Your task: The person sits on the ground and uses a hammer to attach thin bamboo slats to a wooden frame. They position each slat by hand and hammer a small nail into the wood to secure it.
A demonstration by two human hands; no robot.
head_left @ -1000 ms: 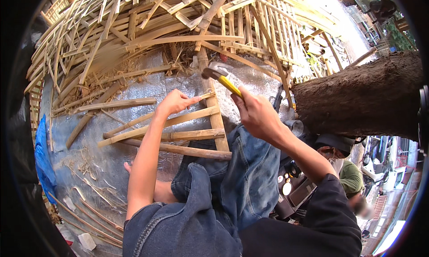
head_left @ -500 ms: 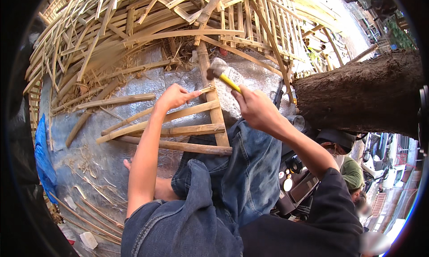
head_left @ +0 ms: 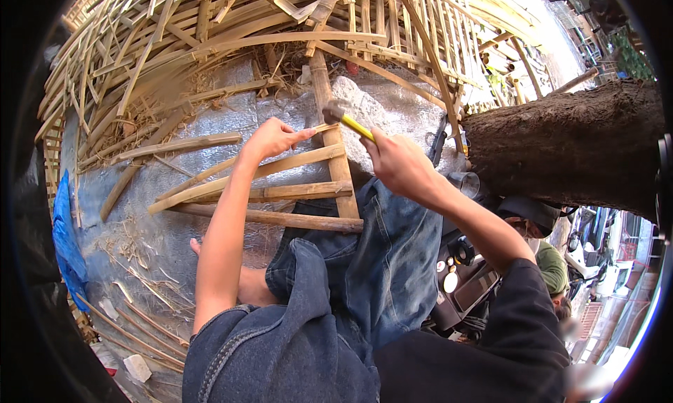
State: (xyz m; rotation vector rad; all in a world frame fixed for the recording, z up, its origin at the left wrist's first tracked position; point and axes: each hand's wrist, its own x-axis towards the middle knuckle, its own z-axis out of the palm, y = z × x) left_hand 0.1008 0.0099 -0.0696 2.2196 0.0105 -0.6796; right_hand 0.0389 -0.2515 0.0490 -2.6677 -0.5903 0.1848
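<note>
My right hand (head_left: 398,163) is wrapped round the yellow handle of a hammer (head_left: 359,128). The dark hammer head is over the long bamboo pole (head_left: 324,87), right beside the end of a short bamboo strip (head_left: 325,127). Pinched in the fingers of my left hand (head_left: 270,139), that strip lies across the pole. Below it, several split bamboo slats (head_left: 301,160) rest with their right ends on the same pole and fan out toward the left. Whether the hammer touches the strip, I cannot tell.
A pale rough stone block (head_left: 357,105) lies just right of the pole. Stacked bamboo strips (head_left: 210,49) fill the far side. To the right is a thick tree trunk (head_left: 561,151); below it, another person in green (head_left: 554,270). A blue plastic sheet (head_left: 69,238) lies left.
The hammer head has come closer to the strip's end. My left hand stays pinched on the strip, and the whole view has shifted slightly.
</note>
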